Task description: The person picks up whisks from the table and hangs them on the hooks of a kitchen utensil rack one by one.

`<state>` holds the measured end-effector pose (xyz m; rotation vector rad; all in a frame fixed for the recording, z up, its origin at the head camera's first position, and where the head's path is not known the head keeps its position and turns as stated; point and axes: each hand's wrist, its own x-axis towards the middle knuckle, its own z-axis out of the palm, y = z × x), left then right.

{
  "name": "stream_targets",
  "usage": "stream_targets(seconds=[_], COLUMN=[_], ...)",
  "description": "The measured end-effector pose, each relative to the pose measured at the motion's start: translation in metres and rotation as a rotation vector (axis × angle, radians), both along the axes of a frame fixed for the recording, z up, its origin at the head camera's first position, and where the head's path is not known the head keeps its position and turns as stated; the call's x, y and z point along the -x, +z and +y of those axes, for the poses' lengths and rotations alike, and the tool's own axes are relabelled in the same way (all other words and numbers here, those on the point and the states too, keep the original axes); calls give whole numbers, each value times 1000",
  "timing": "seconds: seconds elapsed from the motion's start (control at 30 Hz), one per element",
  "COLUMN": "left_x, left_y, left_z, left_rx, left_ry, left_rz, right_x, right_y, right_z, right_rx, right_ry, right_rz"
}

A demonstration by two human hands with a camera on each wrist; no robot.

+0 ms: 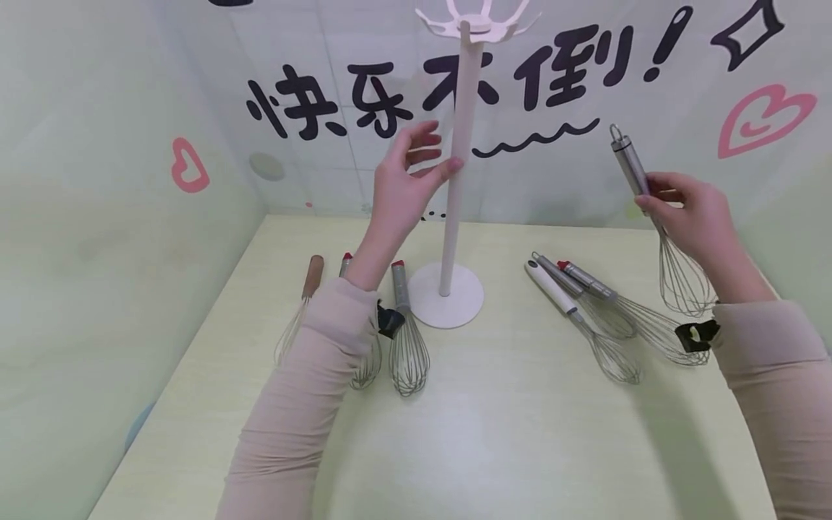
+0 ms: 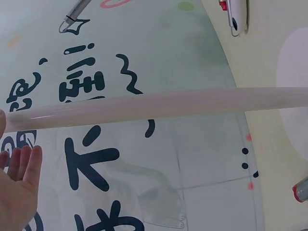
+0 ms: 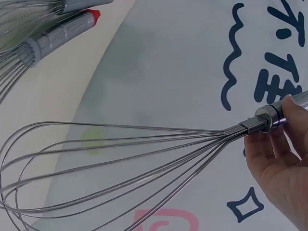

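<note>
My right hand (image 1: 694,213) grips a whisk (image 1: 630,165) by its metal handle, held up off the table with the hanging loop on top and the wires pointing down. In the right wrist view, the wire loops (image 3: 120,180) spread to the left, away from the fingers. The thumb of my left hand (image 1: 406,170) touches the white pole (image 1: 458,130) of a stand, while its other fingers are loosely bent beside the pole and not wrapped around it. Up top, the stand carries a ring of white hooks (image 1: 479,27); its round base (image 1: 448,310) rests on the table.
Right of the base lie a white-handled whisk (image 1: 552,287), a red-tipped whisk (image 1: 591,282) and another metal one, overlapping. To the left are a wooden-handled whisk (image 1: 313,276) and two metal-handled whisks, one (image 1: 409,354) beside the base. A printed backdrop (image 1: 546,191) stands behind the table (image 1: 520,448).
</note>
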<state>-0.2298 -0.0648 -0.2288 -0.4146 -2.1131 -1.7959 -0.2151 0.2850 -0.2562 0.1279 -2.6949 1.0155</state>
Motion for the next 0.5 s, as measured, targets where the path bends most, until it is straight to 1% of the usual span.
stream_targets(seconds=[0.13,0.23,0.33,0.5], left_x=[-1,-3,-7,-9], left_y=[13,23,35,52], left_z=[0,0,1,3], left_rx=[-39,-49,-49,-48], left_ry=[6,10,17,27], left_rz=[37,53,59,99], right_x=[-3,-4,-5,-9], right_y=[12,20,29,44], right_z=[-11,-19,-26,-38], right_rx=[65,97,136,230], right_ry=[30,59,86,141], right_rz=[14,25,23,36])
